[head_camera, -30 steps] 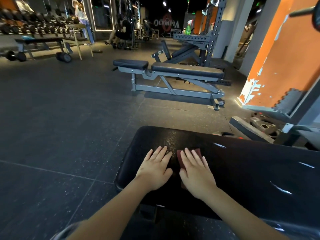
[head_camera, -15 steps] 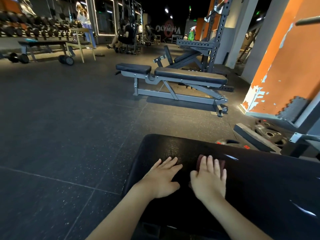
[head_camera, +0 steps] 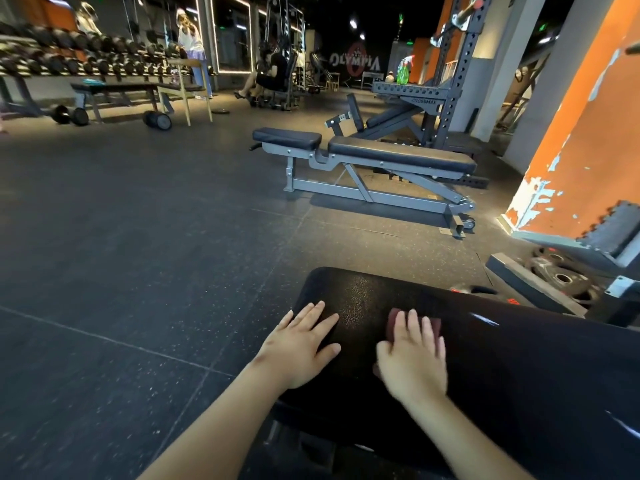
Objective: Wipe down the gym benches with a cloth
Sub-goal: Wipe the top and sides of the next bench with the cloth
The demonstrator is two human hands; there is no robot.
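A: Where the dark red cloth (head_camera: 434, 323) lies, at five o'clock in the view, it sits flat on the black pad of the near bench (head_camera: 519, 375), close to the pad's rounded end.

B: Grip on it?

A: No pinch. The right hand (head_camera: 414, 358) lies on top, palm down, fingers straight and close together, pressing it to the pad. Cloth edges show past the fingertips; the hand is slightly blurred.

B: Other hand?

A: The left hand (head_camera: 301, 344), at nine o'clock from the cloth, rests flat on the pad near its edge, fingers lightly spread, holding nothing. The two hands are apart, with bare pad between them.

B: Beyond the bench?

A: Dark rubber floor (head_camera: 138, 254) all round. At one o'clock, well apart, is a second bench (head_camera: 398, 152), grey frame, black two-part pad, laid flat. Behind it is a rack with a green spray bottle (head_camera: 403, 72) standing on it. At two o'clock stands an orange pillar (head_camera: 588, 150) with peeling paint; weight plates (head_camera: 561, 278) lie on the floor at its foot, around three to four o'clock. At ten o'clock, far off, is a dumbbell rack (head_camera: 86, 57).
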